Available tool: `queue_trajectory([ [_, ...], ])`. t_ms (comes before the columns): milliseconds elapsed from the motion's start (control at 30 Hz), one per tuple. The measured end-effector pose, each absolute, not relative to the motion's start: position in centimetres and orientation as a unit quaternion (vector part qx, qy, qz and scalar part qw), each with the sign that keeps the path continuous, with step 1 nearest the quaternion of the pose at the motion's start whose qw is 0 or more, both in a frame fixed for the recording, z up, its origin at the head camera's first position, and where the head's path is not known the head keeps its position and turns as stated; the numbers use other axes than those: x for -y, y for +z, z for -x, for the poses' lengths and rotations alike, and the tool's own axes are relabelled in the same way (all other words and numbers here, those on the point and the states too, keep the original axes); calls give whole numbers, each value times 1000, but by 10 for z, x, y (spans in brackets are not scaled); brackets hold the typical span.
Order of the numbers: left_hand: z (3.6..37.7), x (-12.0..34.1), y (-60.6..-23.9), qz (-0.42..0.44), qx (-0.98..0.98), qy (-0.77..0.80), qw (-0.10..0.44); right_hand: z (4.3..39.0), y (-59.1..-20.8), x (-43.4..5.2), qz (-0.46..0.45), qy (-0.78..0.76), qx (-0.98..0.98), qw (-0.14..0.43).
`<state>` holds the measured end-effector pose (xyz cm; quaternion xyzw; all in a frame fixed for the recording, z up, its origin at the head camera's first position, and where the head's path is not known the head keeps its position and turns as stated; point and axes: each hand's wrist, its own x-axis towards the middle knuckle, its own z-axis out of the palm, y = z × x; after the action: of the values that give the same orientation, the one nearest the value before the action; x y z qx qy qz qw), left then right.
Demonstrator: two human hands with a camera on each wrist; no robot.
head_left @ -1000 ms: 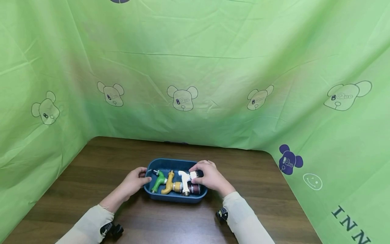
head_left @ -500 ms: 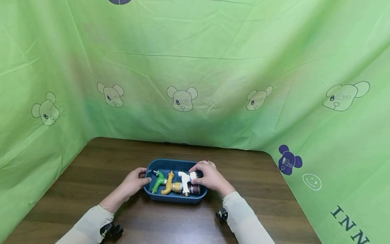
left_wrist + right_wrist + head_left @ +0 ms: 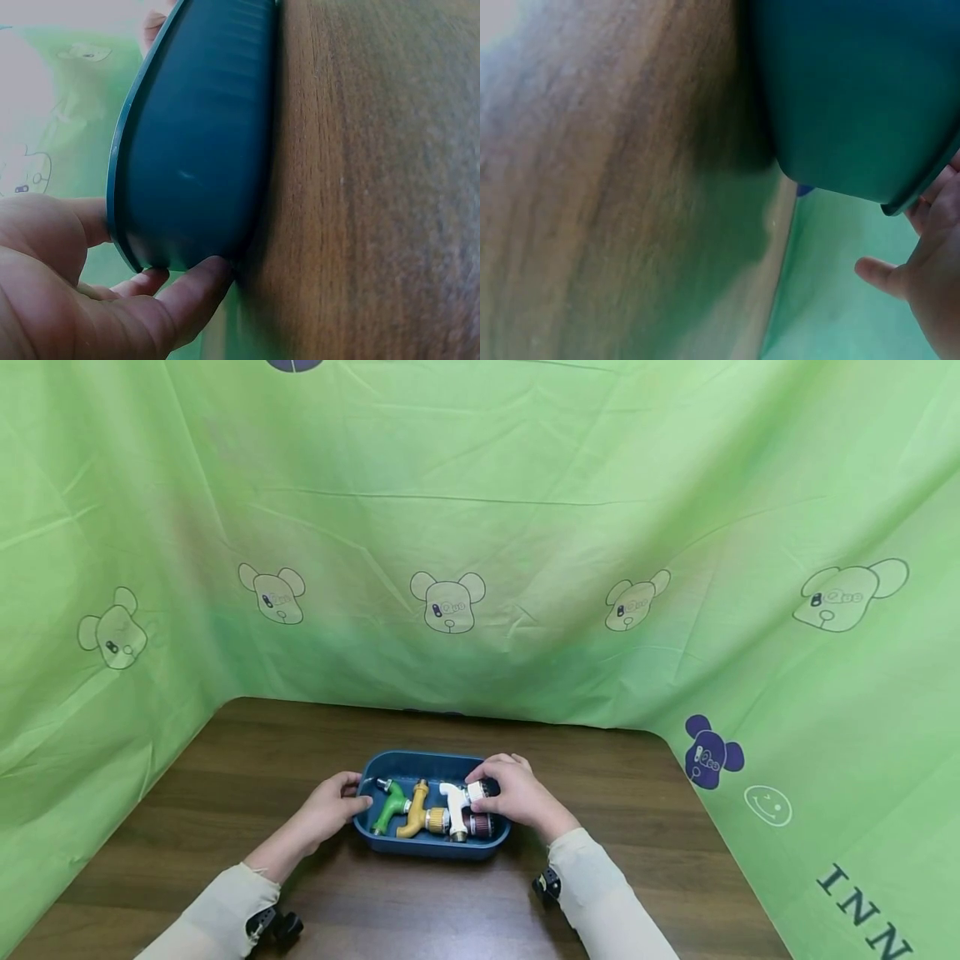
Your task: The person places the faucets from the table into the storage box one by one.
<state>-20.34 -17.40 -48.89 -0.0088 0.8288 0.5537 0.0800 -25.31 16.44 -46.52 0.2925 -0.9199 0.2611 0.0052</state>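
Gripping left: left hand fingers curled round blue tray end.
Right: right hand fingers pinch white tap, beside yellow tap.

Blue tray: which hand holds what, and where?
Left hand grips the blue tray at its left end rim. Right hand pinches the white tap by its capped right end, inside the tray.
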Motion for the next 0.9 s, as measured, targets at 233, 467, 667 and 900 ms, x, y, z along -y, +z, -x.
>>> queue_trajectory([
  [233,203,174,-489,10,-829,554,77,255,-464,-164,-303,241,922,1],
  [467,204,173,-489,8,-826,558,76,253,-460,-164,-303,221,927,-1],
  [667,203,173,-489,7,-825,559,76,252,-459,-164,-309,211,927,3],
  [900,201,172,-488,8,-825,561,74,251,-459,-164,-314,204,927,5],
])
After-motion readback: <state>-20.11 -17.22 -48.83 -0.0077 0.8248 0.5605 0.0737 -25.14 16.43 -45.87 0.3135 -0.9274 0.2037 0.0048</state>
